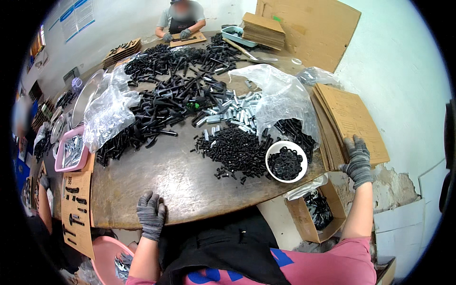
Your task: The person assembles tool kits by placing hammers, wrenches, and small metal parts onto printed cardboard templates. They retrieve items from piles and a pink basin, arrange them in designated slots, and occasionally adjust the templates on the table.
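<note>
My left hand [152, 216], in a grey knitted glove, rests on the near edge of the metal-topped table [142, 183]. Its fingers are stretched forward and hold nothing. At the right, my gloved right hand [357, 162] grips the near edge of a cardboard sheet [354, 118] on a stack, fingers lying over its top. Left of that stack stands a white bowl [270, 164] full of black rings. Beside the bowl spreads a pile of small black screws [232, 152], with silver metal sleeves [240, 111] behind it.
Black clamp-like parts [166, 102] heap across the middle. Clear plastic bags [285, 95] lie on both sides. A pink tray [72, 149] and a card with black parts [77, 209] are at left. An open carton [316, 211] stands below. Another person [183, 23] works opposite.
</note>
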